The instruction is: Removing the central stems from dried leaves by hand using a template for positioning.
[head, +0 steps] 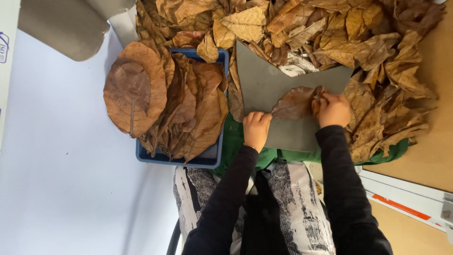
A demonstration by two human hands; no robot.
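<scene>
You are pressing a single brown dried leaf [295,104] flat against a grey sheet [273,87], the leaf lying near the sheet's lower right part. Your left hand [256,128] is pinching the leaf's narrow tip between curled fingers, knuckles facing the camera, at the sheet's lower left. Your right hand [333,109] is gripping the leaf's broad, crumpled end at the sheet's right edge, fingers closed over it. Both hands are therefore grasping the same leaf, one at each end, and the leaf is lying stretched between them.

The grey sheet is resting partly on a large heap of loose dried leaves [330,33], which is spreading across a brown surface [436,151] on the right. A green cloth [236,141] is showing beneath the sheet and the heap, nearest your body.

Just left of the sheet, a blue tray [207,160] is holding a stack of flattened leaves [165,101], large and overlapping, several of them overhanging its rim. The tray is sitting on a pale table [61,179]. A grey curved sheet [66,28] is lying at the upper left, well apart from your hands.

You are wearing black sleeves [337,189], and a black-and-white patterned garment [292,198] is covering your lap.
</scene>
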